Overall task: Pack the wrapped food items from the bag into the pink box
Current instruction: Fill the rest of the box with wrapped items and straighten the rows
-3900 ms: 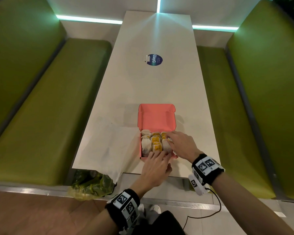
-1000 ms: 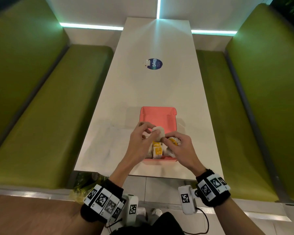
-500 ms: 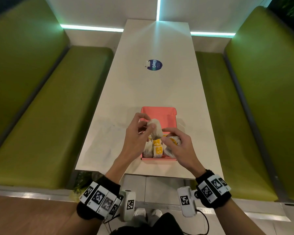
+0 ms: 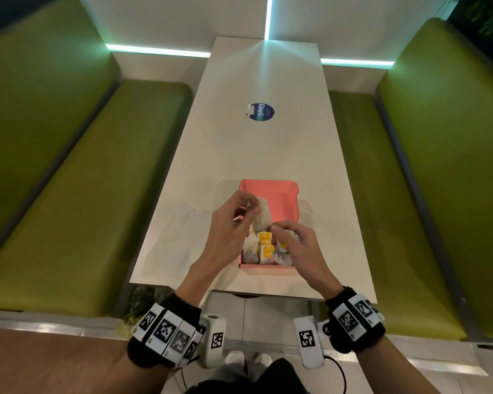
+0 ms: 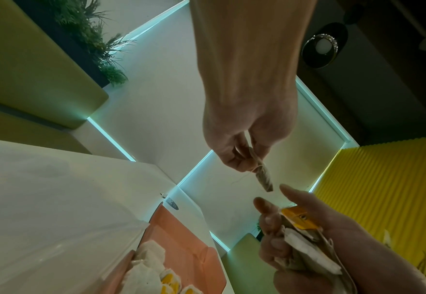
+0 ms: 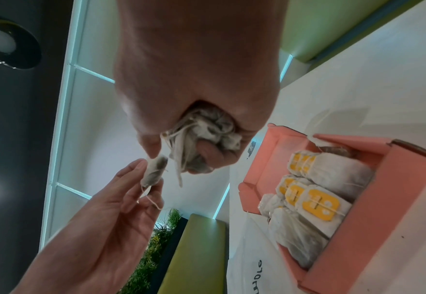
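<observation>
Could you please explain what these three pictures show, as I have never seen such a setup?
No machine: a person wears cameras. One picture looks down from the head; the other two look along each wrist toward the fingers. On the white table stands an open pink box with wrapped packets inside, beside a flat white bag. The left hand pinches a single packet above the box. The right hand grips a bunch of packets.

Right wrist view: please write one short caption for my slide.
Right hand grips a bundle of wrapped items beside the open pink box, half filled.
</observation>
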`<state>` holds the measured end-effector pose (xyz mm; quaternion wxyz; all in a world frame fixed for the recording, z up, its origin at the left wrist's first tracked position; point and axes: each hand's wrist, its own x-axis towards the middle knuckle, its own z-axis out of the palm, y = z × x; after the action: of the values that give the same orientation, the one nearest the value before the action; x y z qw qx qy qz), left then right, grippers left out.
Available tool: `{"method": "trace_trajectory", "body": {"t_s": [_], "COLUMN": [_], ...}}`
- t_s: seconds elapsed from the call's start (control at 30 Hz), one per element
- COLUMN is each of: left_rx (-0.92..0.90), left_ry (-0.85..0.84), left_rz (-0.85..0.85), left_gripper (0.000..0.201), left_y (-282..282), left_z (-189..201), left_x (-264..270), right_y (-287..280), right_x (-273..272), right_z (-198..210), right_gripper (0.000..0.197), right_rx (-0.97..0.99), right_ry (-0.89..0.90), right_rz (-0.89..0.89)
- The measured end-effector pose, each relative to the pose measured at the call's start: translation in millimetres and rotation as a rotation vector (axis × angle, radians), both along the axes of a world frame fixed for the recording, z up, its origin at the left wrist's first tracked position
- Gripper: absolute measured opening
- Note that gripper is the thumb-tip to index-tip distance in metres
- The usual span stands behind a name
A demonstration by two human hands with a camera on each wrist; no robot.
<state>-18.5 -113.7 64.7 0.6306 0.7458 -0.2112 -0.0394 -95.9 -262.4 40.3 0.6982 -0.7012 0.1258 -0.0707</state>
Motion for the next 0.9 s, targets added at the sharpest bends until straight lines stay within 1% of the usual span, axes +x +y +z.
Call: {"method": "trace_trajectory", "body": {"t_s": [0.1,0.23,0.27,0.33,0.37,0.43,0.57,0.7,0.77,0.83,0.9], "left_rx": [-0.010,-0.058,-0.072,-0.081,-0.080,-0.075,-0.050,-0.035,-0.010,0.032,0.091], "left_ry": [-0.005,0.015,0.027,0.043,0.044,0.040,0.017,0.009,-0.011,-0.053,-0.121], "left_rz": [0.022,0.055,0.064,0.084,0.095,0.115,0.131,0.143,0.163,0.174,0.156], "left_gripper": [0.006,0.005,0.005,0.006,0.006,0.006,0.004,0.013,0.018,0.022,0.024], "left_y": [0,-1,-1,-2,-3,-3,-1,3,4,6,8], "left_z": [0,1,1,1,1,1,-1,-3,-4,-7,-12], "left_x": [0,0,0,-1,-1,-2,-4,-5,-3,-2,-1], "right_y": [2,11,15,26,31,41,50,47,42,35,29], "right_x": [-3,-6,-7,-6,-5,-2,3,1,-4,-9,-13], "right_z": [0,-2,-2,-1,0,4,10,10,12,16,26], "right_gripper": [0.014,0.004,0.005,0.014,0.014,0.008,0.017,0.020,0.021,0.019,0.019], "right_rx": [0.013,0.014,0.009,0.029,0.049,0.080,0.121,-0.010,-0.113,-0.289,-0.501], "right_ry": [0.004,0.002,0.017,0.045,0.050,0.041,0.071,0.048,0.027,-0.004,-0.020], "right_rz": [-0.022,-0.026,-0.006,0.032,0.035,0.021,-0.051,-0.029,0.005,0.067,0.165]}}
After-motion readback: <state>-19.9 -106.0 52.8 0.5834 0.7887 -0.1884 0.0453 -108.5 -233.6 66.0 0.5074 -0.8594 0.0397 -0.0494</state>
